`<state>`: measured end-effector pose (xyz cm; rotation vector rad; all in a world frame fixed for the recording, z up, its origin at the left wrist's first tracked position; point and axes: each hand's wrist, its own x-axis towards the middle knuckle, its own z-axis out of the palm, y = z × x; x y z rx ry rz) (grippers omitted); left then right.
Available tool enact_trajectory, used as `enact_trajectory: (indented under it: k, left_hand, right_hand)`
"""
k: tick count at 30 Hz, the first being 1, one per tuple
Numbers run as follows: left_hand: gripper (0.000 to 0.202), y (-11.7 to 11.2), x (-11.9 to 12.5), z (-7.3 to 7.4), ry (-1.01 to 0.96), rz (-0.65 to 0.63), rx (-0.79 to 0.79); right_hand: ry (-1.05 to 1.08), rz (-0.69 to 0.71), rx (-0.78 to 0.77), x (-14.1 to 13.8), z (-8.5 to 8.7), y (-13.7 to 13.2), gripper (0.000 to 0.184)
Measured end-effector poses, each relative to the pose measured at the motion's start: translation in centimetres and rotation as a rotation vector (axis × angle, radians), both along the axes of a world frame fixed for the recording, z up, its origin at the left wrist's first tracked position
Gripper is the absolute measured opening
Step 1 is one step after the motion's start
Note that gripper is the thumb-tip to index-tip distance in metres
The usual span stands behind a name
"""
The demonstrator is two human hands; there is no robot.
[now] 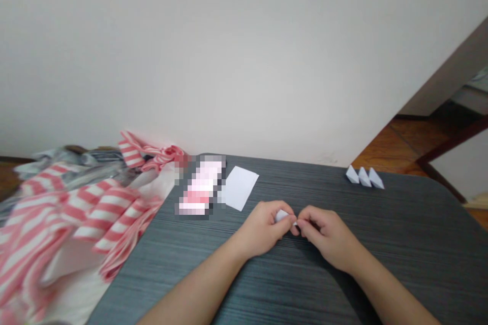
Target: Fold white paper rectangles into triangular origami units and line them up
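My left hand is closed around a small folded piece of white paper, part of which shows between thumb and fingers. Close against it, my right hand pinches the paper's narrow tip with thumb and forefinger. Fingers hide most of the folded shape. Beyond my left hand lies a flat stack of white paper; whether it is one sheet or more I cannot tell. Three folded white paper boats stand side by side at the far right edge of the table.
The dark wood-grain table meets a pale wall. A blurred-out phone-like object lies left of the paper. Red-and-white striped cloth is heaped beyond the left edge. Wooden floor shows at the right.
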<state>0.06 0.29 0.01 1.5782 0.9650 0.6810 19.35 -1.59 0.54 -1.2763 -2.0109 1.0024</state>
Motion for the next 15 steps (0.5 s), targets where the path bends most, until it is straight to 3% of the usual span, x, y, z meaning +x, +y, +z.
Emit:
enact_trajectory:
  k: [9, 15]
  left_hand:
    - [0.018, 0.05, -0.12, 0.34, 0.005, 0.001, 0.05]
    - [0.021, 0.09, -0.02, -0.28, -0.034, 0.034, -0.021]
  right_hand:
    - [0.002, 0.012, -0.026, -0.03, 0.02, 0.02, 0.02]
    - [-0.013, -0.011, 0.013, 0.43, -0.42, 0.25, 0.019]
